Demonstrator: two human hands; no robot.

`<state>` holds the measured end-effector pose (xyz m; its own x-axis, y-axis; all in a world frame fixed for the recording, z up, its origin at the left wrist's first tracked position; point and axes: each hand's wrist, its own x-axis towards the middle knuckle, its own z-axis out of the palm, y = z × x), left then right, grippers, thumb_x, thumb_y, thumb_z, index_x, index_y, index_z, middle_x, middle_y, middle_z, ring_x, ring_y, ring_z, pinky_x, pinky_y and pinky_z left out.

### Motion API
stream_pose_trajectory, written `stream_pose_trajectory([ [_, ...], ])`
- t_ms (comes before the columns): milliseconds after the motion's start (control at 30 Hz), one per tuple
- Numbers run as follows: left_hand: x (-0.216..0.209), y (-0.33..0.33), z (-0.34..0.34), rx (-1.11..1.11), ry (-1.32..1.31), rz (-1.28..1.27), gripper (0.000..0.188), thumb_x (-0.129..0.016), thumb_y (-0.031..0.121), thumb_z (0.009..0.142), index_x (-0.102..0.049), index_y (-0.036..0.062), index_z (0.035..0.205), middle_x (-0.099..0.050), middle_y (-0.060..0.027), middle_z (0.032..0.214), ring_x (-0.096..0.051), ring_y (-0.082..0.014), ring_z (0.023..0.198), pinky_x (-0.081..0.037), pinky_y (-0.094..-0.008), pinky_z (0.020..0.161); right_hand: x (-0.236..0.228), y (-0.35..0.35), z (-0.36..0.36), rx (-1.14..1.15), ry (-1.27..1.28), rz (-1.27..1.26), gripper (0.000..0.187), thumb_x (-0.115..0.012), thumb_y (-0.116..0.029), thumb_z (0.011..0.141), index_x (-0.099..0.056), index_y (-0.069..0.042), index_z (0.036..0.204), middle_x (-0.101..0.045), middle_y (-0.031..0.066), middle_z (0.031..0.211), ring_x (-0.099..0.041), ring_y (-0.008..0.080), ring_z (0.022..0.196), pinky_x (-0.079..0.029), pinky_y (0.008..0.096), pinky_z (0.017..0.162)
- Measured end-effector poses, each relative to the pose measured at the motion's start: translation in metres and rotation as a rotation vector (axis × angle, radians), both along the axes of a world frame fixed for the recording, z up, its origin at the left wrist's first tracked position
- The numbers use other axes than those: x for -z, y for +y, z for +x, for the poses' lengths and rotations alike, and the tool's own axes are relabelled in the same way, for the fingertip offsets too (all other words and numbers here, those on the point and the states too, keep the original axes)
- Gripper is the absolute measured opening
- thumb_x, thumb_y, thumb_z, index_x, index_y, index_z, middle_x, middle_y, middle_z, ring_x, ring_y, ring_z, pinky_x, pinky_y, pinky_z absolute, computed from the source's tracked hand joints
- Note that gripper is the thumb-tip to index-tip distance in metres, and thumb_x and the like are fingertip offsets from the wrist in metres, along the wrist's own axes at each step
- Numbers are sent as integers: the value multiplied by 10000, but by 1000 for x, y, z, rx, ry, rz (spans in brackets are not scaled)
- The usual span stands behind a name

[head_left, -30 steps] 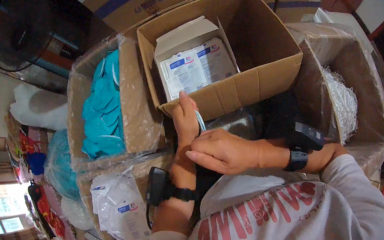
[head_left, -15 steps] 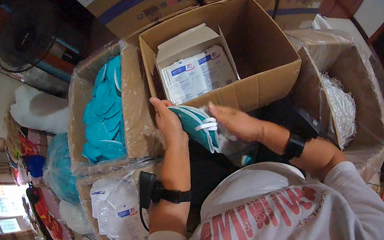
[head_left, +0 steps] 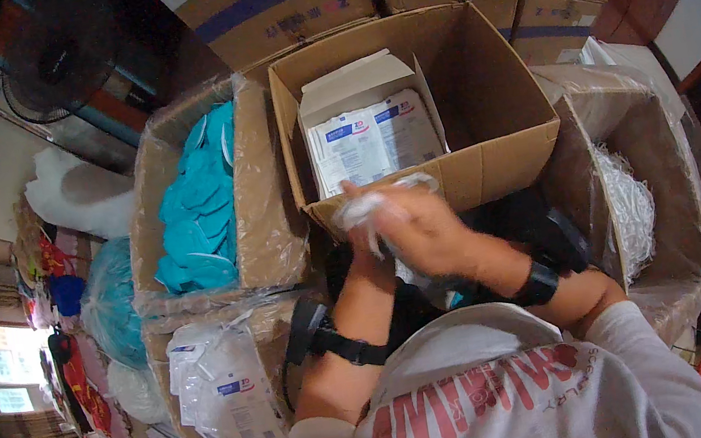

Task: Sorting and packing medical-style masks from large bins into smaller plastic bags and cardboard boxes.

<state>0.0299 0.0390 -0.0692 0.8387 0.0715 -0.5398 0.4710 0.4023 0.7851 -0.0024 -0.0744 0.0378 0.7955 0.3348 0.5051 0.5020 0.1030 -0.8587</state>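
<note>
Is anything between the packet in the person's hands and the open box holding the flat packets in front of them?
Only the box's near wall. The hands, right hand over left hand, hold a blurred clear packet level with that rim; the open box is open-topped, with flat packets stacked at its left.

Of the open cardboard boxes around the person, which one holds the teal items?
The open box on the left, lined with clear plastic and heaped with teal pieces. The centre box holds white packets; the right box holds white loops.
</note>
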Motion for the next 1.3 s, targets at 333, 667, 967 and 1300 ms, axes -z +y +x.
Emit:
stream_pose_trajectory([
  [333, -80, 88, 77, -529, -197, -182, 646, -268, 565, 871, -454, -3, 1116, -490, -148, 1160, -480, -309, 1052, -373, -436, 924, -42, -5, -31, -433, -153, -141, 241, -410, -211, 885, -529, -39, 765, -509, 127, 660, -523, 273, 614, -399, 385, 551],
  [667, -63, 322, 99, -1102, -232, 1089, 605, -356, 465, 889, -509, -102, 1038, -537, -247, 1070, -541, -358, 931, -410, -399, 838, 30, -454, -92, 1179, 417, -1246, 354, -596, -276, 795, -565, 8, 1004, -600, 167, 892, -579, 276, 817, -453, 377, 694],
  [967, -51, 142, 141, -218, -774, 1119, 292, -447, 247, 902, -501, -11, 1029, -537, -118, 998, -480, -200, 974, -351, -318, 893, 76, -263, -18, 902, 634, -526, 270, -515, -194, 872, -566, 16, 1034, -606, 124, 982, -559, 190, 893, -432, 303, 784],
  [1300, 39, 17, 95, 608, -657, 1327, 309, -487, 179, 843, -526, 61, 1126, -350, -164, 1312, -297, -324, 1230, -226, -410, 1014, 166, -28, 169, 330, 733, -622, 421, -561, -279, 790, -539, 106, 961, -537, 291, 983, -539, 397, 921, -431, 427, 802],
])
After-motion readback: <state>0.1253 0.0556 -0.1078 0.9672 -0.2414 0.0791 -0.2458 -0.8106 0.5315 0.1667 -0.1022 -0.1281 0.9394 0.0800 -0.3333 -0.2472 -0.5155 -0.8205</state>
